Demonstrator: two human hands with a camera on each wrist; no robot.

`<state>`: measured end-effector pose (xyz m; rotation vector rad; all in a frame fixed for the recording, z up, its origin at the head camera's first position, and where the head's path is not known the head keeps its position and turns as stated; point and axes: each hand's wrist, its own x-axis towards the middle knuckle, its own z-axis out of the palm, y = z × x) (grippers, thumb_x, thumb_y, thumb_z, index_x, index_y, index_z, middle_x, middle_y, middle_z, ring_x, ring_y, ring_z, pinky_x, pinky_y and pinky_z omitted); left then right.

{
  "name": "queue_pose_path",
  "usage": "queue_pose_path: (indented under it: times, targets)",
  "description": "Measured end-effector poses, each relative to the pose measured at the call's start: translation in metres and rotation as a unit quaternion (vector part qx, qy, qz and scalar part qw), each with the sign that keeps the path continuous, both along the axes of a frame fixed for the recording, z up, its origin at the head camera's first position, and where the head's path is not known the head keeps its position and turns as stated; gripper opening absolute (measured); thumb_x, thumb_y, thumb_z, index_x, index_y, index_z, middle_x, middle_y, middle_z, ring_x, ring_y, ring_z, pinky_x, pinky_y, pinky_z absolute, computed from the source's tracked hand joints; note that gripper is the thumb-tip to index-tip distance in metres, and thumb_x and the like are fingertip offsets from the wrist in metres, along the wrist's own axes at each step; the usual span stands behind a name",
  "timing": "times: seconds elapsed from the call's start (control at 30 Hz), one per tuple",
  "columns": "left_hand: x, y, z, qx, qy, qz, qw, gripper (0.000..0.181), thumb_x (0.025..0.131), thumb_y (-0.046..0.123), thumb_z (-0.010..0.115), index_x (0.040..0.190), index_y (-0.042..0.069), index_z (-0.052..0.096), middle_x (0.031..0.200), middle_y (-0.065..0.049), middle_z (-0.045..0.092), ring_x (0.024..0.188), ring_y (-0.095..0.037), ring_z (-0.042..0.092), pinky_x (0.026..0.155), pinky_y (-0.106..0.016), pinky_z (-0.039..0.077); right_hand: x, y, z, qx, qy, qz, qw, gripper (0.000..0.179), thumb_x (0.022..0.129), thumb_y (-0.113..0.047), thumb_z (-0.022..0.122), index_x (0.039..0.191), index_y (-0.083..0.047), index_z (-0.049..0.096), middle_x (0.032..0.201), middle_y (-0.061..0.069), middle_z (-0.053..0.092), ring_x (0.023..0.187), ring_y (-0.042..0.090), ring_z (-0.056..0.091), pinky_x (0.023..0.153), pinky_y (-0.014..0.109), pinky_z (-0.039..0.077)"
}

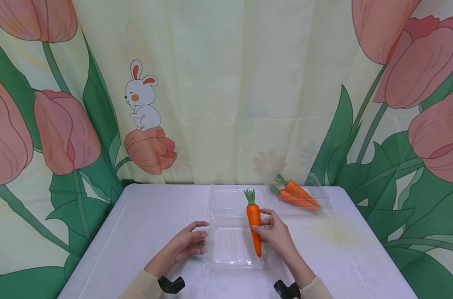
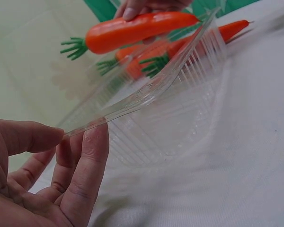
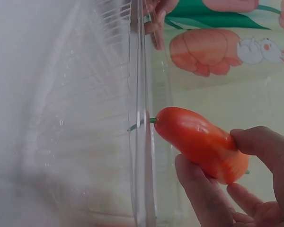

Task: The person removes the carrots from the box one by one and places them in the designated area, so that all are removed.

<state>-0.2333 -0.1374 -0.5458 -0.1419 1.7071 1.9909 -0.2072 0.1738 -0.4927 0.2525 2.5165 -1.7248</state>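
An orange toy-like carrot [image 1: 253,222] with a green top is held by my right hand [image 1: 276,233], thumb on one side and fingers on the other. It slants over the right part of an open, clear plastic clamshell box [image 1: 230,249], leafy end away from me. In the right wrist view the tip of the carrot [image 3: 199,142] overlaps the box's rim. My left hand [image 1: 187,244] is at the left side of the box. Seen from the left wrist, its thumb and fingers pinch the box's rim [image 2: 132,101].
Behind the box's base lies its lid [image 1: 230,201], folded back. A second clear box [image 1: 323,199] with two carrots [image 1: 296,195] stands at the back right of the white table [image 1: 136,232]. A curtain [image 1: 211,104] with tulips and a rabbit hangs behind the table.
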Motion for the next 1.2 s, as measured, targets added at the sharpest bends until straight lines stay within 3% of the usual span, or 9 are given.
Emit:
queue_pose_path:
  times: [0.17, 0.6, 1.2]
  targets:
    - [0.001, 0.001, 0.0, 0.0, 0.002, 0.0, 1.0, 0.047, 0.1, 0.009, 0.063, 0.144, 0.008, 0.047, 0.093, -0.002, 0.062, 0.081, -0.016, 0.064, 0.071, -0.033, 0.063, 0.001, 0.007, -0.001, -0.015, -0.002, -0.013, 0.9998, 0.066, 0.089, -0.019, 0.081, 0.146, -0.012, 0.048, 0.117, 0.017, 0.064, 0.09, 0.022, 0.07, 0.073, 0.037, 0.063]
    - [0.004, 0.002, 0.003, 0.0, 0.001, -0.001, 1.0, 0.047, 0.1, 0.01, 0.063, 0.144, 0.007, 0.046, 0.093, -0.001, 0.062, 0.082, -0.015, 0.063, 0.07, -0.032, 0.062, 0.001, 0.027, -0.004, 0.023, -0.014, -0.024, 0.9993, 0.067, 0.09, -0.025, 0.08, 0.147, -0.012, 0.047, 0.118, 0.017, 0.065, 0.088, 0.021, 0.068, 0.074, 0.036, 0.063]
    - [0.001, 0.002, 0.001, -0.005, 0.001, -0.002, 1.0, 0.047, 0.1, 0.011, 0.064, 0.144, 0.008, 0.047, 0.095, -0.003, 0.063, 0.082, -0.016, 0.063, 0.071, -0.031, 0.062, 0.007, 0.048, 0.0, 0.013, -0.011, -0.041, 0.999, 0.069, 0.093, -0.026, 0.077, 0.149, -0.008, 0.042, 0.121, 0.022, 0.062, 0.087, 0.021, 0.069, 0.076, 0.038, 0.064]
